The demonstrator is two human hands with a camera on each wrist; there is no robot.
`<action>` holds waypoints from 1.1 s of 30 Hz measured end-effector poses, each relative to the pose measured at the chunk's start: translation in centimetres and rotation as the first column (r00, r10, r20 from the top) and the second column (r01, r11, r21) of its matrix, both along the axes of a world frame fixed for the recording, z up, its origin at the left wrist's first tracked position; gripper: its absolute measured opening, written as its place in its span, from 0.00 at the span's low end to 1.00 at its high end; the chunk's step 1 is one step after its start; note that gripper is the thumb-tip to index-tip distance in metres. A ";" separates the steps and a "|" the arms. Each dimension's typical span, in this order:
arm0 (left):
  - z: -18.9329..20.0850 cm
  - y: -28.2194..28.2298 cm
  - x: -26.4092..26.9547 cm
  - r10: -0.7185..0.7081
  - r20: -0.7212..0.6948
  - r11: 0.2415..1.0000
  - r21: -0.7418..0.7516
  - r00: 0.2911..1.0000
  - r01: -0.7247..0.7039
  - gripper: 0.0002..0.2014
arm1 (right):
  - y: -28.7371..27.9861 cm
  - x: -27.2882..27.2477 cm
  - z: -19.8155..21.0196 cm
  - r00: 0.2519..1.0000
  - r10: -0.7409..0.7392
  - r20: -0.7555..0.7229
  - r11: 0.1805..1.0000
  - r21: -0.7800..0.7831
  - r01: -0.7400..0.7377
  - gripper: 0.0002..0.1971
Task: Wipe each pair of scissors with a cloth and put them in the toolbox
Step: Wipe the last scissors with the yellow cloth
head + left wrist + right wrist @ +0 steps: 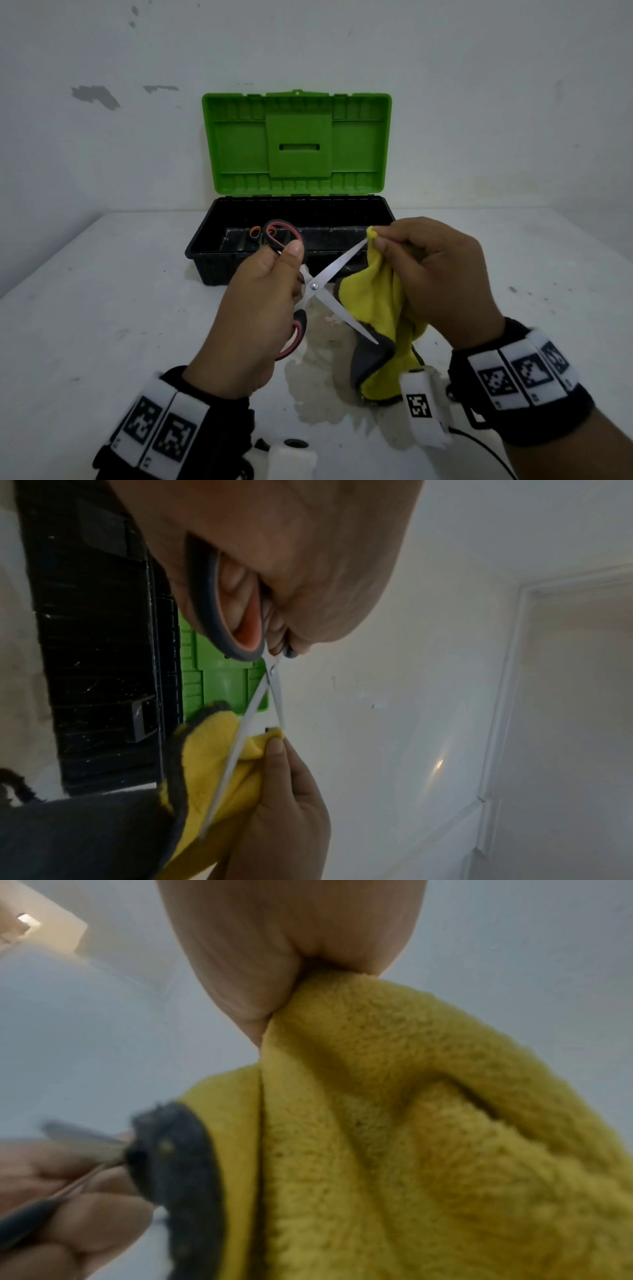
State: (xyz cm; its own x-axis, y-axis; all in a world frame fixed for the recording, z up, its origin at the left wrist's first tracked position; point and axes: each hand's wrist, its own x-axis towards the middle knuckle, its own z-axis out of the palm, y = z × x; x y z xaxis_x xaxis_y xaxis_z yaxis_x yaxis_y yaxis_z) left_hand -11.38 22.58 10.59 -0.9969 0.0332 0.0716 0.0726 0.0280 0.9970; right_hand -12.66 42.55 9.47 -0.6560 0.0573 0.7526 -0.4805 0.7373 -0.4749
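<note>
**A:** Scissors (320, 291), red-and-black handled, are off the table (102, 308) in the left hand (260, 308), whose fingers are curled through and round the handle loops. The blades stand spread wide in an X.

**B:** And the other hand?

**A:** The right hand (438, 281) has thumb and fingertips clamped on a fold of the yellow cloth (380, 308), and that fold is pinched at the tip of the upper blade. The rest of the cloth, with its grey backing, hangs below those fingers, and the lower blade crosses in front of it.

**B:** So which step is this?

**A:** Wiping, I'd judge, at the far end of one blade. The other blade is bare.

**B:** What comes next?

**A:** Probably the cloth goes to the second blade, pinched near the pivot and drawn out toward the point, fingers kept on the flats rather than the edge. Then the blades want closing before the pair goes in.

**B:** Where?

**A:** The toolbox (205, 246) lies just beyond both hands, green lid (298, 137) raised. An orange-handled pair (255, 233) already lies inside, behind the left fingers.
</note>
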 end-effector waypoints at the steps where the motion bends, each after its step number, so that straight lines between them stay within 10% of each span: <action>1: 0.1 -0.1 -0.1 0.004 0.001 1.000 0.012 1.000 -0.004 0.20 | 0.3 0.0 0.2 1.000 -0.017 0.025 0.998 -0.067 0.019 0.06; 5: 0.4 -0.4 -0.3 0.029 0.002 1.000 0.008 1.000 -0.029 0.23 | 0.6 0.9 1.1 0.997 0.051 0.065 0.950 -0.310 -0.029 0.08; 14: 0.5 -0.3 -0.2 0.012 0.099 0.999 0.041 0.995 -0.016 0.19 | -3.2 2.0 0.7 0.970 0.237 -0.049 0.900 0.386 -0.201 0.05; 33: 0.9 -0.9 -0.1 0.014 0.090 0.995 -0.101 0.996 -0.005 0.20 | -2.7 1.1 0.7 0.980 0.182 -0.083 0.902 0.410 -0.133 0.06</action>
State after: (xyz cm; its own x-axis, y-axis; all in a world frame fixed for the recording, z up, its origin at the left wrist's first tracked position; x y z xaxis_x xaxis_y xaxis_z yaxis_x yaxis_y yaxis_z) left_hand -11.43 21.64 11.50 -0.9994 0.0263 -0.0219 -0.0183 0.1287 0.9915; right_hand -11.60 39.87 10.12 -0.5378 -0.3615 0.7617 -0.6396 0.7635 -0.0893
